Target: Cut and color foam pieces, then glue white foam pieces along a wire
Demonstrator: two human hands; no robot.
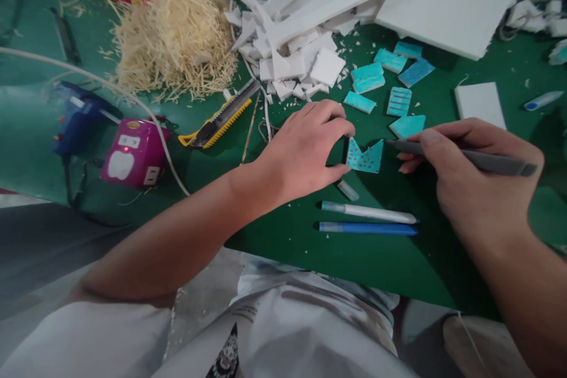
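My left hand (305,144) pinches the left edge of a notched turquoise foam piece (365,159) marked with dark dots, which rests on the green table. In my right hand (482,171) is a grey pen (482,160), held in a writing grip. Its tip points left, at or very near the piece's upper right corner; I cannot tell whether they touch. Below the piece lie a clear pen cap (348,191), a white pen (376,212) and a blue pen (367,228). Several painted turquoise pieces (399,101) lie above, one with dark stripes.
White foam scraps (305,59) and a foam board (447,0) cover the back. Wood shavings (186,35), a yellow utility knife (221,118), a blue glue gun (80,115) and a magenta power socket (133,153) with cords lie left. A white block (481,103) sits right.
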